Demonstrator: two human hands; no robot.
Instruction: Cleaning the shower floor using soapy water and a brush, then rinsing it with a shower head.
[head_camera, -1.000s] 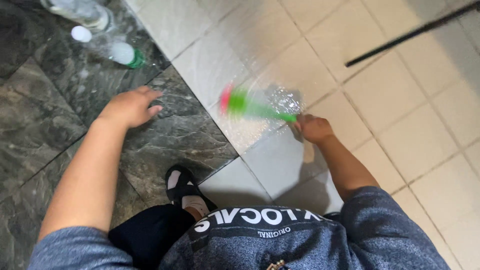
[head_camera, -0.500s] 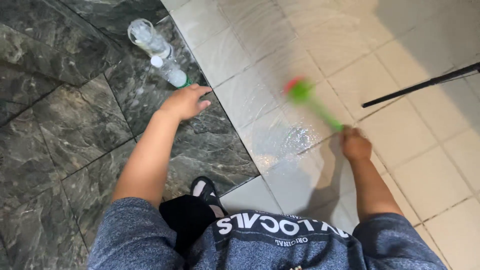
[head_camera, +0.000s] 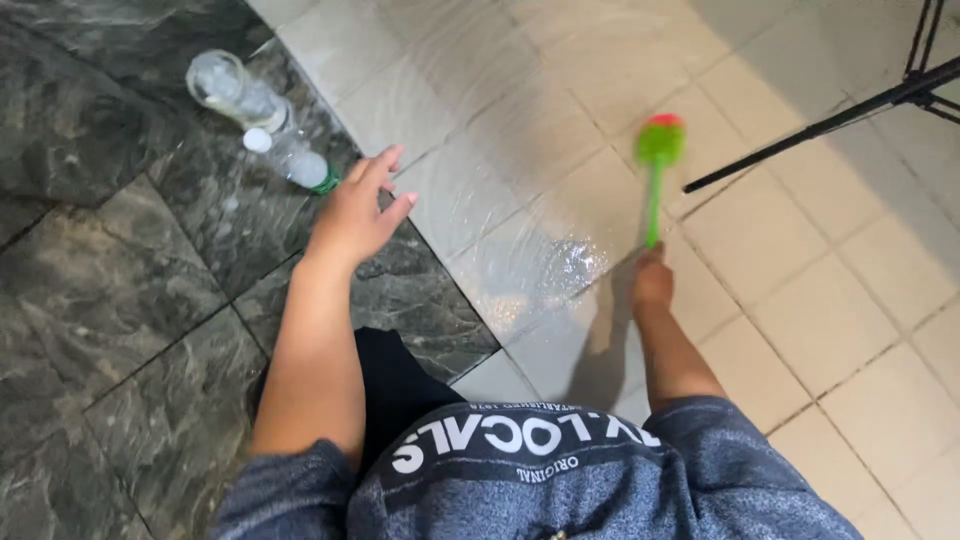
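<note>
My right hand (head_camera: 652, 278) grips the lower end of a green long-handled brush (head_camera: 655, 180). Its green and red head is blurred over the wet beige floor tiles (head_camera: 520, 250). My left hand (head_camera: 358, 210) hangs open above the dark marble floor (head_camera: 120, 300), fingers spread, holding nothing. Just left of it lie a clear plastic bottle with a green band (head_camera: 290, 155) and a second clear plastic container (head_camera: 228, 88).
Black tripod legs (head_camera: 830, 125) cross the beige tiles at the upper right. A puddle glistens on the tiles near the edge of the dark marble. My dark trousers and grey sweatshirt fill the bottom of the view.
The brush head has swung from the left across the wet tiles to the upper right. My left hand has lifted and opened wider, closer to the bottles.
</note>
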